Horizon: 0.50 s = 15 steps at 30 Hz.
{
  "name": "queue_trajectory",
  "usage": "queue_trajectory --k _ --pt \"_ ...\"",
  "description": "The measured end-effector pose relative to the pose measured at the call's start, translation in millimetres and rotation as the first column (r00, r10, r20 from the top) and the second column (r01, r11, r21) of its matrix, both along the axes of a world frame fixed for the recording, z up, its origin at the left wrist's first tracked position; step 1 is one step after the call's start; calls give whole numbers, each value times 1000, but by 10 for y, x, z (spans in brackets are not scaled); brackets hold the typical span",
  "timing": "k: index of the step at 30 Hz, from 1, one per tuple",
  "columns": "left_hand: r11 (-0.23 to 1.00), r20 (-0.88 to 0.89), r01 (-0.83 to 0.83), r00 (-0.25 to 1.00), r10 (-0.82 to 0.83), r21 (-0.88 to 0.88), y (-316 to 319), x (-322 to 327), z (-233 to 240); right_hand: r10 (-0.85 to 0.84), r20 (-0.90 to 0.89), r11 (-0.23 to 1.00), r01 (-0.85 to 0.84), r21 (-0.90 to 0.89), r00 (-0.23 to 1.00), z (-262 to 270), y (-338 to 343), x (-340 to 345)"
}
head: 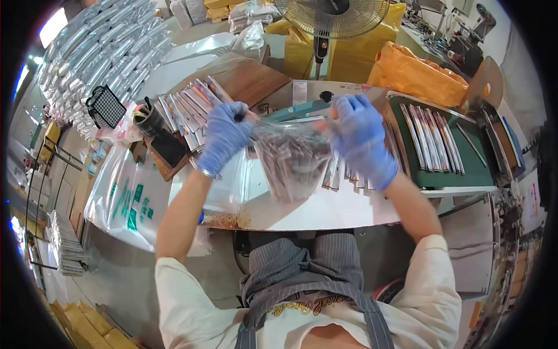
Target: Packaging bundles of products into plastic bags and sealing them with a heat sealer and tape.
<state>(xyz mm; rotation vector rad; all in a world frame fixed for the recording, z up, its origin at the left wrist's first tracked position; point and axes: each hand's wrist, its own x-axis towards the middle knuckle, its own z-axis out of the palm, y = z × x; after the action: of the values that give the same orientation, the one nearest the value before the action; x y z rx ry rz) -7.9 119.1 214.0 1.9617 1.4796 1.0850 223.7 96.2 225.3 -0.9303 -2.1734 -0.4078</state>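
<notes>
Both my hands wear blue ribbed gloves with the fingertips bare. Between them a clear plastic bag (294,161) hangs over the white tabletop (344,213), with slim packets inside it. My left hand (229,131) grips the bag's upper left corner. At its upper right corner, my right hand (359,139) pinches the plastic, blurred by motion. Loose slim packets (333,174) lie on the table beside the bag, partly hidden by my right hand. A fanned pile of similar packets (192,107) rests beyond my left hand.
At right, a green conveyor belt (475,174) carries a row of packets. A fan (333,17) stands behind the table, near an orange sack (414,74). Flat clear bags (126,196) overhang the left edge. A dark pen cup (152,122) and a phone (170,148) are nearby.
</notes>
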Motion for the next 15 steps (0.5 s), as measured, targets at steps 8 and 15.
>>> queue_trajectory --k 8,15 --pt "946 559 75 791 -250 316 -276 638 -1017 244 -198 960 -208 188 949 -519 65 -112" --pt "798 796 484 606 -8 -360 387 1292 -1980 -497 -291 858 413 -306 817 -1530 1818 513"
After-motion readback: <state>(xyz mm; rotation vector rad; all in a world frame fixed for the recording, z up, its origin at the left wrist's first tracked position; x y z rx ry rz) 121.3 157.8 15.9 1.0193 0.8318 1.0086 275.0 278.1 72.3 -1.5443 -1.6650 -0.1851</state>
